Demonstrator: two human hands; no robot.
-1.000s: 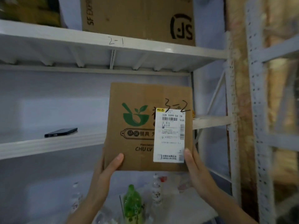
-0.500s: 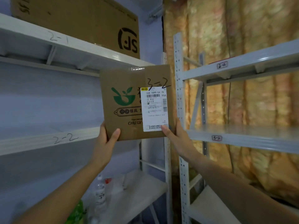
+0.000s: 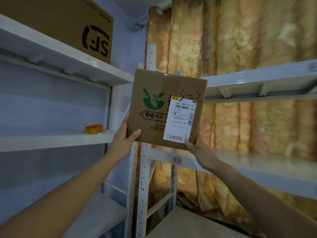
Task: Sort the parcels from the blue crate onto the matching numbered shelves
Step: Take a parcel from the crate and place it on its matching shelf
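I hold a brown cardboard parcel [image 3: 154, 109] up in front of me, with a green bowl logo, a white shipping label and "3-2" handwritten in black. My left hand [image 3: 124, 139] grips its lower left corner, thumb on the front face. My right hand [image 3: 195, 148] grips the lower right corner, thumb on the label's edge. The parcel hangs just above the left end of the right rack's middle shelf [image 3: 257, 166], whose front edge carries a small tag marked "3-2" [image 3: 177, 160]. The blue crate is out of view.
A big brown SF box [image 3: 65, 23] stands on the left rack's top shelf. A small orange packet [image 3: 93, 129] lies on the left rack's middle shelf [image 3: 51, 143]. White perforated uprights [image 3: 139, 186] divide the two racks. A floral curtain [image 3: 240, 40] hangs behind the right rack.
My view has swung right from the left rack to the right rack. The parcel moved with both hands toward the shelf tagged 3-2; the grip on its lower corners is the same.
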